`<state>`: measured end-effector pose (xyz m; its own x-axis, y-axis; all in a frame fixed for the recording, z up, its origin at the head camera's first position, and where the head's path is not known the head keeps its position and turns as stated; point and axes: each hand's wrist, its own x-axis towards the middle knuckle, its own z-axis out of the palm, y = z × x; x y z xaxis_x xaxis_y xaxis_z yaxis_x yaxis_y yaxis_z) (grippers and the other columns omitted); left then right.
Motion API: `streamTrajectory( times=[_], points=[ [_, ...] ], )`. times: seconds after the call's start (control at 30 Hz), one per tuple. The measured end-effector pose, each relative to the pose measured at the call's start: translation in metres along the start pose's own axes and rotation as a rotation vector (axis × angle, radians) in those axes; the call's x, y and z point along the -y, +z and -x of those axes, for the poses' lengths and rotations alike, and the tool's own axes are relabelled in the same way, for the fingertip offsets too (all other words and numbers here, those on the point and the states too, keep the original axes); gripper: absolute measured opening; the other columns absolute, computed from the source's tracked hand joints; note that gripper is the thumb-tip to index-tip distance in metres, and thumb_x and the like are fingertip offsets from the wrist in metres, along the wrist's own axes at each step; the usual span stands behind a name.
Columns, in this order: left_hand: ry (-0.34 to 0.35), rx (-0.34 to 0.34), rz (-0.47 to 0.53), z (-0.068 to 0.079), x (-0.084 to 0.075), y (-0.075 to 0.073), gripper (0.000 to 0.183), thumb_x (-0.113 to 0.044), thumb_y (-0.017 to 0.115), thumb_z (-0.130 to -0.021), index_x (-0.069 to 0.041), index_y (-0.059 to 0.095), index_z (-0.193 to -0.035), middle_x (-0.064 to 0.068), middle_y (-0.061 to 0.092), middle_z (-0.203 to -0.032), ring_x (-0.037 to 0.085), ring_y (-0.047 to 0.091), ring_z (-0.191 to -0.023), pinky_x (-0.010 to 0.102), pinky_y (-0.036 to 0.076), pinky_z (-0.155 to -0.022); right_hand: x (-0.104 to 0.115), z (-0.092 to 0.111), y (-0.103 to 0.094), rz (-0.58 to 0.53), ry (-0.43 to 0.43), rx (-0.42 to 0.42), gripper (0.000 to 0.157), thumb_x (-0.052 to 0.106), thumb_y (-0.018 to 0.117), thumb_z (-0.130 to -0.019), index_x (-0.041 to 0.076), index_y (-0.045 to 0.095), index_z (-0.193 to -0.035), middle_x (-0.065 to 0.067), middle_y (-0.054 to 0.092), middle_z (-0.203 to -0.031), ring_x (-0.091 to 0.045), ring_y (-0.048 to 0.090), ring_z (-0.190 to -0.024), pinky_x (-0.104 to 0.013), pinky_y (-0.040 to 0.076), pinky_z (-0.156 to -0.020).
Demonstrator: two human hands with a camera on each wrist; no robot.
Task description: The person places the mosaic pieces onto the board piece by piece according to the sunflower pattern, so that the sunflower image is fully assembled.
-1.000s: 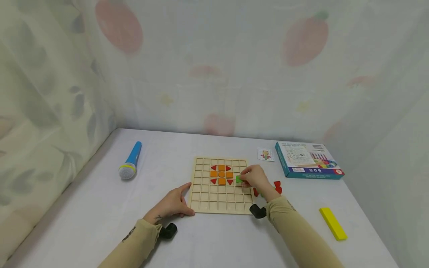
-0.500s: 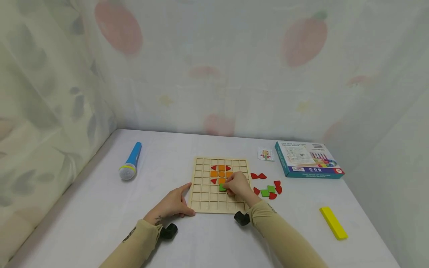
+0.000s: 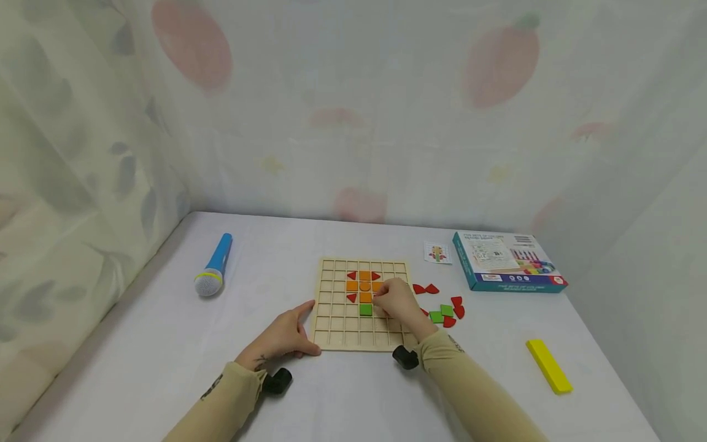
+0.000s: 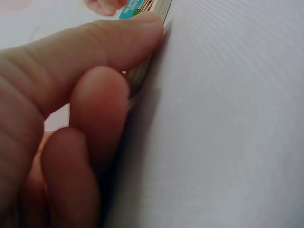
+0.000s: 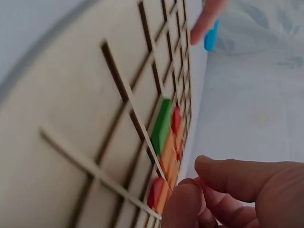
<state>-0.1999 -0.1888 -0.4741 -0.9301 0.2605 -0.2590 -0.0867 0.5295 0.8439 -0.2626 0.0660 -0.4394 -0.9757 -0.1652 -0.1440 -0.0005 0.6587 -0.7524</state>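
Note:
A wooden grid board (image 3: 337,336) lies on the table. Orange pieces (image 3: 366,297) form a cross on it, with red triangles (image 3: 351,298) at its corners. Directly below the cross, a green square tile (image 3: 366,310) sits in a cell; in the right wrist view this green tile (image 5: 162,126) looks flat among the grid ridges. My right hand (image 3: 399,301) is just right of it, thumb and fingers curled together over the board, nothing visible between them. At the board's lower left corner, my left hand (image 3: 284,334) touches the edge with thumb and forefinger spread.
Right of the board lie loose red pieces (image 3: 458,312) and green tiles (image 3: 436,317). Behind them are a small pattern card (image 3: 437,253) and a boxed set (image 3: 505,263). A yellow bar (image 3: 550,366) lies at right, a blue toy microphone (image 3: 215,264) at left.
My right hand brought the green tile leftward to the cell below the orange cross, let go of it, and shifted slightly right. The left hand stayed at the board's edge.

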Motion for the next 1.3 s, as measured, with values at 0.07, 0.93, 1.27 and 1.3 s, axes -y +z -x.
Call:
streamTrajectory(
  times=[0.07,0.93,1.27,1.3],
  points=[
    [0.001,-0.003,-0.007,0.000,0.000,0.000,0.113,-0.018,0.087,-0.059,-0.009,0.018,-0.148,0.007,0.061,-0.057,0.013,0.051,-0.042,0.026,0.039,-0.043,0.000,0.000,-0.004,0.039,-0.028,-0.002,0.015,0.014,0.070,-0.080,0.007,0.063,-0.070,-0.002,0.053,-0.062,-0.013,0.046,-0.053,-0.024,0.038,-0.048],
    [-0.014,-0.004,-0.008,0.000,0.003,0.001,0.114,-0.019,0.088,-0.058,-0.010,0.018,-0.148,0.007,0.061,-0.059,0.014,0.052,-0.043,0.027,0.041,-0.044,-0.062,0.008,-0.090,0.560,0.055,0.078,0.025,0.009,0.065,-0.083,0.000,0.066,-0.106,-0.011,0.063,-0.100,-0.022,0.054,-0.082,-0.040,0.048,-0.075],
    [0.006,0.003,0.013,0.000,0.002,0.001,0.113,-0.018,0.087,-0.059,-0.009,0.018,-0.148,0.007,0.060,-0.058,0.013,0.051,-0.043,0.027,0.040,-0.044,-0.078,0.014,-0.099,0.541,0.117,0.116,0.014,0.009,0.069,-0.080,0.004,0.066,-0.092,-0.008,0.056,-0.089,-0.021,0.051,-0.075,-0.032,0.046,-0.066],
    [0.008,0.004,0.017,0.000,0.001,0.001,0.113,-0.018,0.087,-0.059,-0.009,0.018,-0.148,0.007,0.060,-0.057,0.013,0.051,-0.042,0.027,0.039,-0.043,-0.076,0.014,-0.100,0.549,0.125,0.101,0.012,0.010,0.070,-0.079,0.005,0.064,-0.088,-0.008,0.056,-0.085,-0.021,0.051,-0.073,-0.031,0.044,-0.063]
  ],
)
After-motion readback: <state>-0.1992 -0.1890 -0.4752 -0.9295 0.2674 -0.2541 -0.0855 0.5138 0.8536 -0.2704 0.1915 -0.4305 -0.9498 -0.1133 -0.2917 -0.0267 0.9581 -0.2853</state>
